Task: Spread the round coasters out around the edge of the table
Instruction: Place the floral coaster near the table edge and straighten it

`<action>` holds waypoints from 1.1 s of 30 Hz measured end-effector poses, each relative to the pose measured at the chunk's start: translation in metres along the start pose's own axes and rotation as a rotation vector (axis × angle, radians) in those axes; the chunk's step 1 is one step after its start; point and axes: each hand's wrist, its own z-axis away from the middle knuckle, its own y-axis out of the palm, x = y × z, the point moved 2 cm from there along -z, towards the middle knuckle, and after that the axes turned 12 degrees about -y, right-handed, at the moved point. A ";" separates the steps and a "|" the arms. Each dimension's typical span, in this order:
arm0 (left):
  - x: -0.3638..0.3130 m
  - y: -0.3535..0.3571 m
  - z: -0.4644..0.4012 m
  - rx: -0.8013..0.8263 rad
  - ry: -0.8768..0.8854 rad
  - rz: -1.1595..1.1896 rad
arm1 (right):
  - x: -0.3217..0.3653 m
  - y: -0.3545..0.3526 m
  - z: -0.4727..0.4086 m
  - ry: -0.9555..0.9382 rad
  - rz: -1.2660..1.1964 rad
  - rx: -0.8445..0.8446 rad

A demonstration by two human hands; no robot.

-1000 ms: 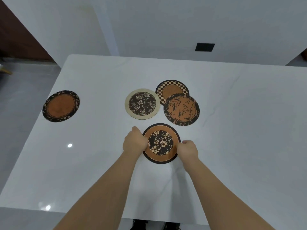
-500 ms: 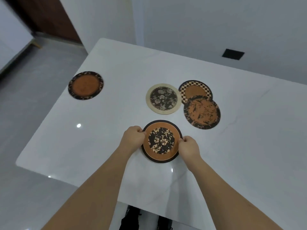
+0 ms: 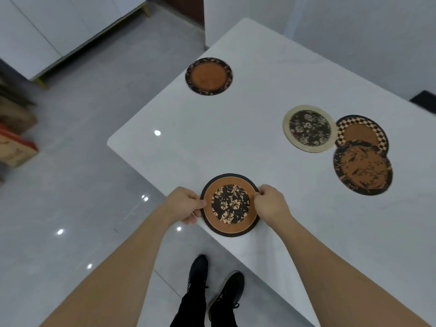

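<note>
Grey glossy floor tiles on the left of the frame, white marble-look table [image 3: 271,95] filling the right. Near the table's lower left edge, at lower centre of the frame: coaster with black flower centre [image 3: 230,204], held from both sides. Left hand [image 3: 186,205] curled on its left rim, thumb on top, fingers [image 3: 188,219] seemingly under; right hand [image 3: 269,204] pinching the right rim. Whether lifted or lying flat, cannot tell.

Probably thin, light and stiff, cork-like; rim grip suitable, little force needed. Could slide easily on the smooth top.

Already near the upper left edge: brown coaster with dark leafy border [image 3: 209,76]. At right of the frame, well inside the table: cream-rimmed coaster [image 3: 309,128], checker-rimmed coaster [image 3: 362,133] partly under branch-pattern coaster [image 3: 362,169]. Top one to take first, by its free rim.
</note>
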 end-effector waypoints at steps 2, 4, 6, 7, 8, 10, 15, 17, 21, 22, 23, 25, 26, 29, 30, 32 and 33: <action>0.004 0.000 -0.001 -0.008 0.011 0.006 | 0.000 0.005 0.000 -0.005 0.068 0.007; 0.003 0.002 -0.002 0.020 0.022 -0.032 | -0.002 0.006 0.001 0.009 0.109 -0.014; 0.001 0.003 -0.003 0.064 0.027 -0.100 | -0.003 0.005 0.001 0.012 0.162 -0.020; -0.001 0.004 -0.003 0.080 0.026 -0.127 | -0.003 0.005 0.002 0.014 0.195 -0.013; -0.002 0.005 -0.003 0.089 0.026 -0.153 | -0.003 0.005 0.003 0.018 0.224 -0.005; -0.005 0.006 -0.003 0.090 0.029 -0.205 | -0.005 0.004 0.006 0.016 0.261 0.005; -0.006 0.009 -0.002 0.034 0.059 -0.302 | -0.002 0.004 0.009 0.024 0.334 0.005; -0.005 0.010 -0.001 0.001 0.086 -0.338 | -0.001 0.003 0.010 0.019 0.370 0.009; -0.002 0.011 0.002 -0.055 0.137 -0.387 | 0.002 0.005 0.013 0.001 0.494 0.027; -0.001 0.011 0.003 -0.065 0.151 -0.396 | 0.003 0.006 0.014 -0.021 0.551 0.038; -0.001 0.011 0.003 -0.077 0.164 -0.406 | 0.004 0.007 0.015 -0.047 0.605 0.047; 0.001 0.012 0.005 -0.105 0.185 -0.425 | 0.004 0.008 0.016 -0.079 0.665 0.056; 0.001 0.012 0.005 -0.114 0.191 -0.433 | 0.004 0.008 0.017 -0.082 0.673 0.058; 0.003 0.013 0.006 -0.123 0.199 -0.444 | 0.005 0.008 0.018 -0.075 0.681 0.059; 0.003 0.013 0.006 -0.128 0.200 -0.449 | 0.006 0.008 0.018 -0.072 0.682 0.059; 0.004 0.014 0.006 -0.147 0.194 -0.457 | 0.007 0.008 0.019 -0.070 0.683 0.055; 0.004 0.015 0.006 -0.159 0.193 -0.460 | 0.007 0.009 0.019 -0.070 0.684 0.053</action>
